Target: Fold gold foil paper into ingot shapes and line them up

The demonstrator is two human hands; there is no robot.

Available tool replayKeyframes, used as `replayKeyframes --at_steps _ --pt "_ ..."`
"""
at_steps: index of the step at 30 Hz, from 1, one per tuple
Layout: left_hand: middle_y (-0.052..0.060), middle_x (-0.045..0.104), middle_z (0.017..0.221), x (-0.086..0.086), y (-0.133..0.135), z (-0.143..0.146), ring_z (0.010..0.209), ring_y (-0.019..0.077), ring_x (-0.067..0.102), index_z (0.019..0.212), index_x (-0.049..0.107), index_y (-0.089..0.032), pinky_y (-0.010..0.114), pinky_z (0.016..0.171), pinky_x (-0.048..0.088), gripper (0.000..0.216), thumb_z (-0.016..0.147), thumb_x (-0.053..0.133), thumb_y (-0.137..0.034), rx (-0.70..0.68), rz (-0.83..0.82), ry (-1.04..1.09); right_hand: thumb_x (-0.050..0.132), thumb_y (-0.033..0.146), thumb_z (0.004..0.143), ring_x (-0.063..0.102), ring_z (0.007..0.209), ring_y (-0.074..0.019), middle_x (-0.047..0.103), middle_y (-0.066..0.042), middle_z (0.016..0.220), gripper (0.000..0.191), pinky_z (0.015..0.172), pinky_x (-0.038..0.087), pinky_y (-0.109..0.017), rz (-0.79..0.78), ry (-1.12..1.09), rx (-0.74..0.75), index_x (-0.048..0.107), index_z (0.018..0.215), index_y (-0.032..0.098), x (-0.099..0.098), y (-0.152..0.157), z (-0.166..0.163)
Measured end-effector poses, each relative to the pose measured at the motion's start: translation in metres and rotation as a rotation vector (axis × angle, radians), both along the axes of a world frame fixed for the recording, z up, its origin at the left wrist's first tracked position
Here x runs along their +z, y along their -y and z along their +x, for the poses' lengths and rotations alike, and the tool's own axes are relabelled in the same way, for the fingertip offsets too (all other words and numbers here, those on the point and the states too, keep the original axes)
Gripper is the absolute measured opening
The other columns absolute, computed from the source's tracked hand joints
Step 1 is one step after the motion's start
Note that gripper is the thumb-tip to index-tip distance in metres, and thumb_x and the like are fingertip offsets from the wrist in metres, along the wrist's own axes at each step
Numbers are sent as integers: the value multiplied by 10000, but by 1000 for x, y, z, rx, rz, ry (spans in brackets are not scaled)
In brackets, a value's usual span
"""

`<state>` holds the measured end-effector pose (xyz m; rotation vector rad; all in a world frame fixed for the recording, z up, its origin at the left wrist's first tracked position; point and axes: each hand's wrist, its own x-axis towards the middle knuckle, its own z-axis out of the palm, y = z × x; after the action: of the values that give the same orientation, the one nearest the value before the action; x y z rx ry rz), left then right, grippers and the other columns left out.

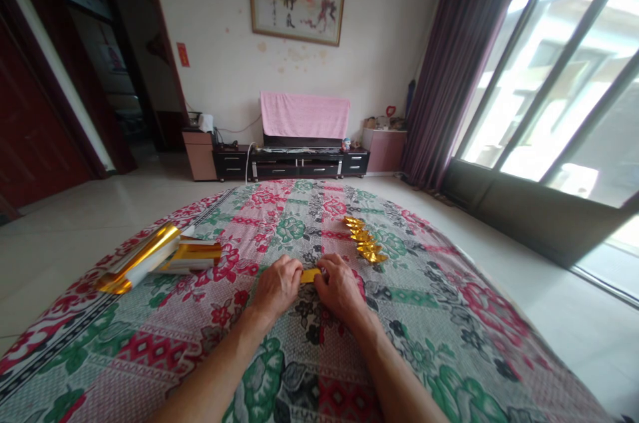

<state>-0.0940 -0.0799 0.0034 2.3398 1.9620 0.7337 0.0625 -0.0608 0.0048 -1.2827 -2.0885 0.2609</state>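
Observation:
A small piece of gold foil paper (310, 274) lies between my two hands on a flowered cloth (439, 316). My left hand (277, 286) pinches its left end with curled fingers. My right hand (340, 285) grips its right end, fingers pressed together. Beyond my right hand, a row of several folded gold paper pieces (364, 238) rests on the cloth. A stack of gold foil sheets (160, 258) lies to the left of my left hand, well out of its reach.
The cloth covers a surface that drops off to a pale tiled floor (64, 230) on both sides. A low TV cabinet (299, 163) with a pink towel stands at the far wall. Glass doors (559, 90) and dark curtains fill the right side.

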Motion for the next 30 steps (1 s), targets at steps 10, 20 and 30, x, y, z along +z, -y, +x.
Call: replayKeyframes --at_steps 10,20,30 --pt "28 563 817 0 0 0 756 134 547 851 591 -210 229 702 385 231 881 367 -258 -2 6 5 477 123 744 539 894 -149 586 -63 940 207 825 390 -216 -2 1 -5 624 886 150 3 3 -2" --pt "26 554 816 0 0 0 748 133 545 855 588 -214 226 690 381 231 880 363 -263 9 -8 1 480 105 732 537 876 -161 567 -68 937 221 809 401 -235 51 -21 -18 581 922 155 -4 1 -2" --pt "26 550 810 0 0 1 753 132 546 852 587 -210 224 701 378 239 881 353 -249 -1 4 34 445 131 801 549 832 -143 569 -63 906 168 753 408 -219 80 -23 10 597 747 174 -1 3 -4"
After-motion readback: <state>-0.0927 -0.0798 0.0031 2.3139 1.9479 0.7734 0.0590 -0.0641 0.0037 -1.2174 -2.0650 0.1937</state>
